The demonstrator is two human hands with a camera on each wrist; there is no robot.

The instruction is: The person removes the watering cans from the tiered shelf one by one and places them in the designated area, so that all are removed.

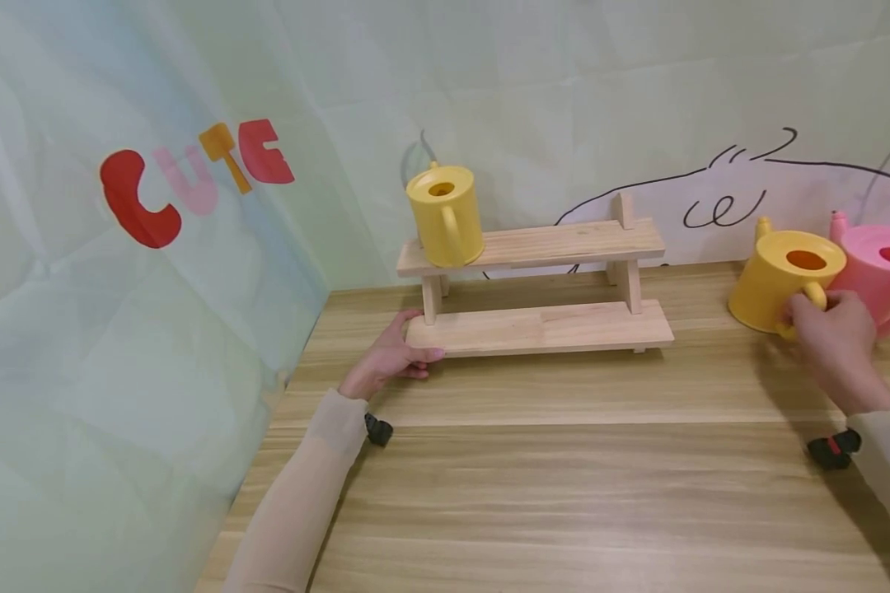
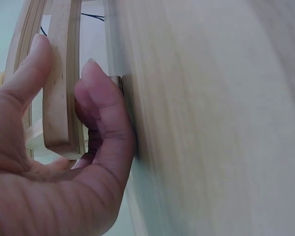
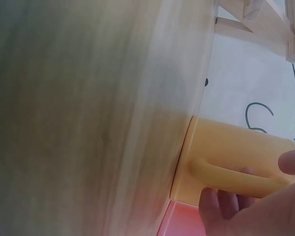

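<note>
At the left end of a two-tier wooden shelf (image 1: pixel 541 329), my left hand (image 1: pixel 386 361) grips the lower board. In the left wrist view the thumb lies against one face of that board (image 2: pixel 59 98), and the fingers curl under the other. A yellow watering can (image 1: pixel 445 218) stands upright on the left of the upper tier, its handle facing me. My right hand (image 1: pixel 834 333) holds the handle of a second yellow watering can (image 1: pixel 767 284), which stands on the table. The right wrist view shows fingers reaching behind this handle (image 3: pixel 231 179); the thumb is partly cut off.
A pink watering can (image 1: pixel 864 251) stands close against the right side of the second yellow one, cut by the frame edge. Behind the wooden table (image 1: pixel 564 494) hangs a pale backdrop with black line drawings. Coloured letters (image 1: pixel 141 202) mark the left-hand sheet.
</note>
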